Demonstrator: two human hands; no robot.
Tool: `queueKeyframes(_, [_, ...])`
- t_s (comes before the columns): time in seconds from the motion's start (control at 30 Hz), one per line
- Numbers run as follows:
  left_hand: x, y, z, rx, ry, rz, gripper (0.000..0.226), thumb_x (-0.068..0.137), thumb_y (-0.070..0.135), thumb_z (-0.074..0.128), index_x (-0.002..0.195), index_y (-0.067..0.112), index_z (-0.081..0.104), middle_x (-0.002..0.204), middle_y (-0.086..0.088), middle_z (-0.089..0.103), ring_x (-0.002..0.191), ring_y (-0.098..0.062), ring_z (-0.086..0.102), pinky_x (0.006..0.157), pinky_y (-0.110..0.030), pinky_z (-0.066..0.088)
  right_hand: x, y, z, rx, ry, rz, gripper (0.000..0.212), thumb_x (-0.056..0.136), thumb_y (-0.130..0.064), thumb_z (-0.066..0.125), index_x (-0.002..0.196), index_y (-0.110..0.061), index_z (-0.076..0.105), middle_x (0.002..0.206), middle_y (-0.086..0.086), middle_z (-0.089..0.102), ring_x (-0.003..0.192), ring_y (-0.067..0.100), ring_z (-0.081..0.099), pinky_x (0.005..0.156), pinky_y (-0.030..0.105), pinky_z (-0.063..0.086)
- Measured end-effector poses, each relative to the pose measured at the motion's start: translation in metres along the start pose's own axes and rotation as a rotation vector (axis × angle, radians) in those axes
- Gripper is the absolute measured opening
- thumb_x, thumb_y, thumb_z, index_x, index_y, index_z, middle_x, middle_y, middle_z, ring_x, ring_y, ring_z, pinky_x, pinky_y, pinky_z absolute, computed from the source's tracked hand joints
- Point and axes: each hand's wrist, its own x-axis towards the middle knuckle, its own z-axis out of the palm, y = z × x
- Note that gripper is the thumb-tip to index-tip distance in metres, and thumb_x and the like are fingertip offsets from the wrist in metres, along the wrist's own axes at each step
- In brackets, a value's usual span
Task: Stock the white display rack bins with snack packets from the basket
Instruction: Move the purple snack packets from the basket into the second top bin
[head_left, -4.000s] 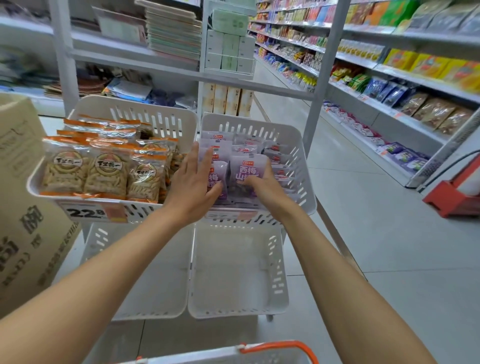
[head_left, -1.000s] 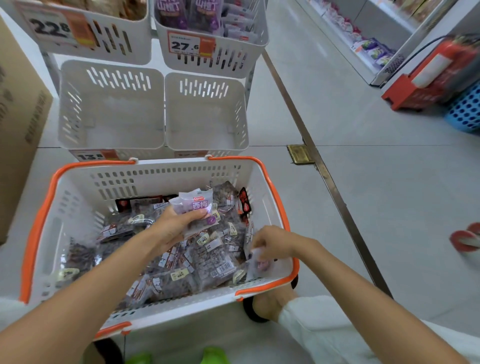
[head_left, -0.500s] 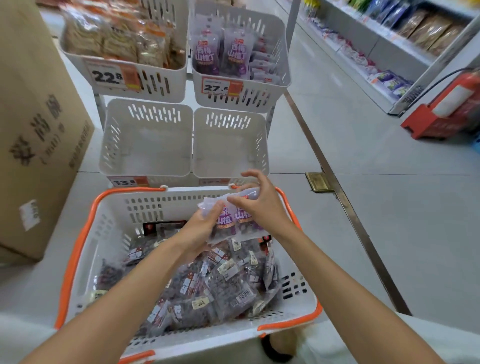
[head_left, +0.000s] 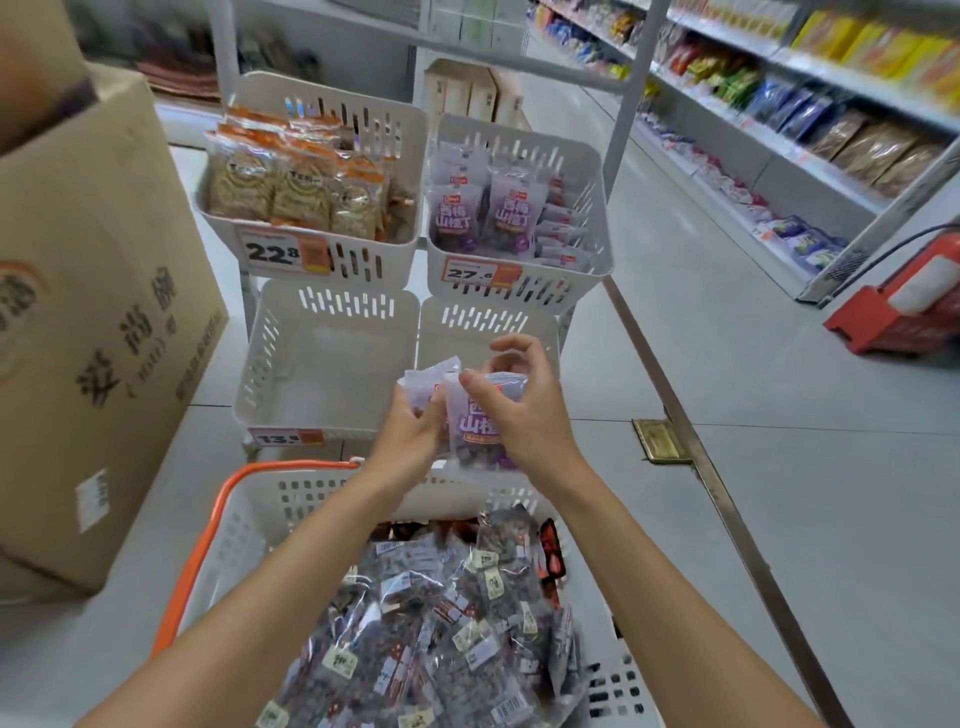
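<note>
Purple snack packets (head_left: 471, 432), frame centre: likely light, limp, slippery. Left hand (head_left: 410, 434) and right hand (head_left: 524, 421) fingers clamp them; grip sealed edges.

You are in a shop, standing in a supermarket aisle. To your right, long shelves (head_left: 831, 104) run down the aisle, packed with rows of bagged goods in yellow, green, blue and brown. Straight ahead stands a white display rack (head_left: 623, 156). Its bins carry printed price tags (head_left: 272, 253): 22.8 on the upper left bin (head_left: 363, 119) and 27.6 on the upper right bin (head_left: 545, 296), each holding matching packets that face outward. Below you sits a white shopping basket (head_left: 208, 540) with an orange rim, heaped with barcoded snack packets (head_left: 441, 623). At your left, a large printed cardboard carton (head_left: 93, 338) stands on the pale tiled floor (head_left: 753, 374).
</note>
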Motion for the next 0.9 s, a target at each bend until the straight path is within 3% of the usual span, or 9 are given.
queueKeyframes(0.07, [0.004,0.009,-0.001,-0.063,-0.130,-0.025,0.072,0.092,0.073,0.026,0.130,0.020,0.055,0.110,-0.012,0.073,0.098,-0.026,0.071,0.087,-0.045,0.055,0.011,-0.007,0.007,-0.057,0.021,-0.073,0.035,0.086,-0.015,0.075,0.109,-0.019,0.048,0.098,-0.005,0.052,0.086,-0.007,0.052,0.078,0.011,0.045])
queueKeyframes(0.13, [0.001,0.022,-0.002,-0.118,-0.219,-0.057,0.072,0.091,0.068,0.010,0.131,0.029,0.054,0.119,-0.011,0.071,0.112,-0.026,0.067,0.098,-0.040,0.052,0.024,-0.011,0.013,-0.069,0.034,-0.090,0.038,0.085,-0.016,0.075,0.110,-0.019,0.047,0.098,-0.004,0.050,0.088,-0.003,0.048,0.080,0.012,0.041])
queueKeyframes(0.23, [0.007,0.032,-0.004,-0.101,-0.298,0.045,0.057,0.096,0.056,0.032,0.134,0.018,0.051,0.115,-0.013,0.071,0.109,-0.027,0.068,0.092,-0.033,0.055,0.043,-0.013,0.013,-0.047,0.011,-0.047,0.042,0.092,-0.027,0.067,0.127,-0.021,0.044,0.108,-0.003,0.051,0.095,-0.004,0.051,0.084,0.011,0.041])
queueKeyframes(0.33, [0.029,0.041,-0.004,-0.108,-0.159,0.138,0.042,0.097,0.043,0.054,0.123,0.009,0.057,0.099,-0.002,0.075,0.091,-0.015,0.070,0.080,-0.024,0.053,0.061,-0.009,0.002,0.089,-0.147,0.111,0.070,0.094,-0.055,0.042,0.153,-0.028,0.018,0.135,-0.009,0.045,0.103,-0.020,0.052,0.085,0.005,0.044])
queueKeyframes(0.43, [0.054,0.057,-0.002,-0.123,-0.106,0.123,0.045,0.090,0.044,0.054,0.121,0.011,0.057,0.107,-0.013,0.072,0.100,-0.028,0.069,0.087,-0.040,0.057,0.075,0.005,-0.007,0.117,-0.284,0.217,0.102,0.077,-0.078,0.049,0.152,-0.015,0.023,0.133,0.003,0.058,0.109,0.011,0.065,0.092,0.030,0.055])
queueKeyframes(0.6, [0.121,0.062,0.009,0.177,-0.018,0.149,0.059,0.081,0.083,0.045,0.115,0.036,0.056,0.118,-0.013,0.057,0.116,-0.041,0.056,0.096,-0.064,0.047,0.107,0.005,-0.039,0.216,-0.300,0.227,0.076,0.081,-0.058,0.060,0.140,-0.014,0.044,0.122,0.009,0.067,0.109,0.018,0.068,0.086,0.024,0.055])
queueKeyframes(0.73, [0.172,0.089,0.023,0.266,0.003,0.250,0.087,0.084,0.087,0.014,0.140,0.029,0.048,0.142,-0.003,0.051,0.134,-0.025,0.045,0.113,-0.053,0.034,0.145,0.014,-0.072,0.334,-0.182,0.183,0.073,0.081,-0.055,0.071,0.139,-0.020,0.045,0.128,0.011,0.065,0.117,0.027,0.063,0.100,0.044,0.051])
queueKeyframes(0.83, [0.180,0.125,0.052,0.238,0.047,0.310,0.087,0.086,0.080,0.016,0.150,0.024,0.038,0.153,-0.002,0.041,0.143,-0.020,0.036,0.119,-0.048,0.027,0.170,0.017,-0.084,0.341,-0.106,0.146,0.068,0.080,-0.052,0.071,0.135,-0.021,0.048,0.125,0.019,0.064,0.111,0.026,0.065,0.093,0.040,0.055])
queueKeyframes(0.9, [0.184,0.138,0.072,0.083,0.000,0.272,0.081,0.091,0.075,0.018,0.153,0.025,0.034,0.156,0.003,0.037,0.144,-0.014,0.033,0.121,-0.044,0.025,0.186,0.024,-0.086,0.379,-0.120,0.165,0.067,0.083,-0.055,0.068,0.138,-0.024,0.047,0.126,0.019,0.063,0.115,0.029,0.063,0.099,0.048,0.052])
